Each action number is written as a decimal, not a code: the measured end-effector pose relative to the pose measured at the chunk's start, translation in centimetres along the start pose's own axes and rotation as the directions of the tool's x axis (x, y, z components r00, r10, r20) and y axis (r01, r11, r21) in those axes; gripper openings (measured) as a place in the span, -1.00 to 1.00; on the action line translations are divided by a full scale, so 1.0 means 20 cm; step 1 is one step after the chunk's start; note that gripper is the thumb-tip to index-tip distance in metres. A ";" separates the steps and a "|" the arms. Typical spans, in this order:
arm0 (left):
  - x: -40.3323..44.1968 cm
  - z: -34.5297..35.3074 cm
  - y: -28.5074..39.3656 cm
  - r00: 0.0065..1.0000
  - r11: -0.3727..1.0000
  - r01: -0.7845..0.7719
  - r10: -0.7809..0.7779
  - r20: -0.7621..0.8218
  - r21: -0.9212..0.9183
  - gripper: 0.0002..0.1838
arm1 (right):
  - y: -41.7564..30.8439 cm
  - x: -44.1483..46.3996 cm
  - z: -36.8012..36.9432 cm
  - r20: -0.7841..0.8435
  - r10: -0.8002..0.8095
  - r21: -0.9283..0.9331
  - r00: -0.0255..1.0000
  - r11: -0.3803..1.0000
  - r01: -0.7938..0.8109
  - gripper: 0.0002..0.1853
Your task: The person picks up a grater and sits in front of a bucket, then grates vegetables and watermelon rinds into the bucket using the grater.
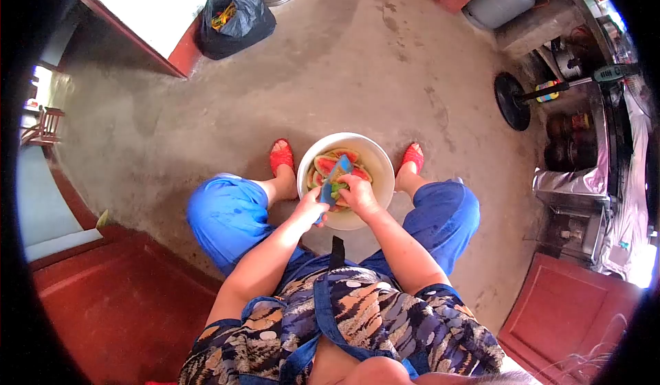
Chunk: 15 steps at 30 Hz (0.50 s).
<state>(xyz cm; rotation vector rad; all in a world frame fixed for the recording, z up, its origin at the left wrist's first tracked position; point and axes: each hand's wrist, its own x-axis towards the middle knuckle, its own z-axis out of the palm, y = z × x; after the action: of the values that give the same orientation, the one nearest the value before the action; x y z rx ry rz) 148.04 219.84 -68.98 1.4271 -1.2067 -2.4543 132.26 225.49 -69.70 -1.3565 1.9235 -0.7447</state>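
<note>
- A seated person works over a white bucket (384,173) — watermelon pieces (324,165) lie inside it.
- The left hand (309,211) closes around what looks like a blue knife (339,169); the right hand (359,196) pinches a green piece (337,188), probably rind, close beside the blade.
- From where I stand, cutting seems under way.
- The next stroke calls for a steady pinch — right hand clear of the edge.

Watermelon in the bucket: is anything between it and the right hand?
Partly. The blue blade, held in the left hand, slants over the bucket between the right hand and the watermelon pieces at the bucket's left. Nothing visible blocks the red piece just beyond that right hand, which holds something green.
</note>
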 end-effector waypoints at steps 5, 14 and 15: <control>-0.08 0.00 0.01 0.994 0.998 0.034 -0.038 0.099 0.044 -0.55 | 0.22 0.10 0.03 -0.217 0.134 -0.057 0.967 0.987 -0.150 -0.79; 0.03 -0.02 -0.01 0.999 0.997 0.031 -0.030 -0.016 0.070 -0.63 | 0.11 0.07 0.03 0.002 -0.108 -0.013 0.994 0.994 0.108 -0.70; 0.00 0.01 0.03 0.999 0.992 0.020 -0.017 -0.027 0.121 -0.67 | 0.05 0.04 -0.01 -0.021 -0.076 0.015 0.997 0.997 0.076 -0.71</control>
<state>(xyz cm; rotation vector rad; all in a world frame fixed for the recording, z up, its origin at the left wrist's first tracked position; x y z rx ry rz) 147.72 219.55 -68.67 1.5015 -1.3648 -2.4038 131.39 225.06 -70.43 -1.4241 1.8863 -0.8123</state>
